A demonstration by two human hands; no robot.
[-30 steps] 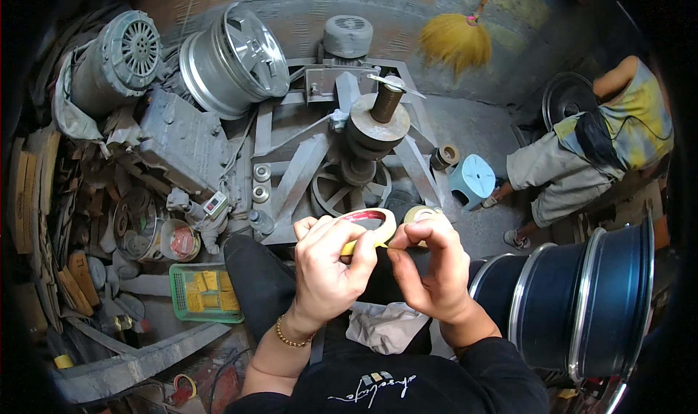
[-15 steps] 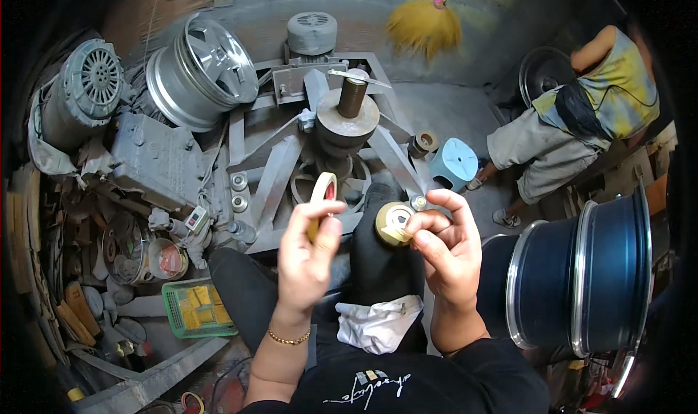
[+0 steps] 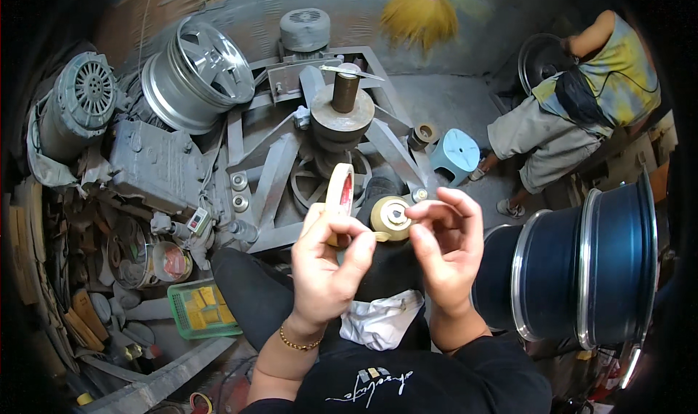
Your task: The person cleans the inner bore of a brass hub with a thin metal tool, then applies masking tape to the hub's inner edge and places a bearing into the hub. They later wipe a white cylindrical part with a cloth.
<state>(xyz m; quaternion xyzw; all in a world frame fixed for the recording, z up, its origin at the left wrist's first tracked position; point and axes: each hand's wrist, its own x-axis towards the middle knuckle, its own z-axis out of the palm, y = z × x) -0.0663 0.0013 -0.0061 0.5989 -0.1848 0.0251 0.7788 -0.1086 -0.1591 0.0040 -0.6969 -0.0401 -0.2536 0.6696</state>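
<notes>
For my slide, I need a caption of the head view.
Left hand holding a yellow tape roll, right hand raised beside it, blue wheel rims nearby.

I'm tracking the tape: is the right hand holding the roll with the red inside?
No, the left hand grips that red-lined tape roll.

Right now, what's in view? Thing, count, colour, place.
tape roll: 1, cream, centre, held
round part: 1, tan, beside tape roll
cloth: 1, white, lap
spindle stand: 1, grey, centre
spoked rim: 1, silver, upper left
barrel rims: count unclear, blue, right
motors: 2, grey, upper left, top
box: 1, grey, left
basket: 1, green, lower left
flat pieces: several, yellow, in basket
broom: 1, yellow, top
stool: 1, light blue, upper right
person: 1, yellow-grey top, upper right
wheel: 1, dark, beside person
wood scraps: many, brown, left edge
left hand: 1, bare, gripping tape roll
right hand: 1, bare, by round part
</notes>
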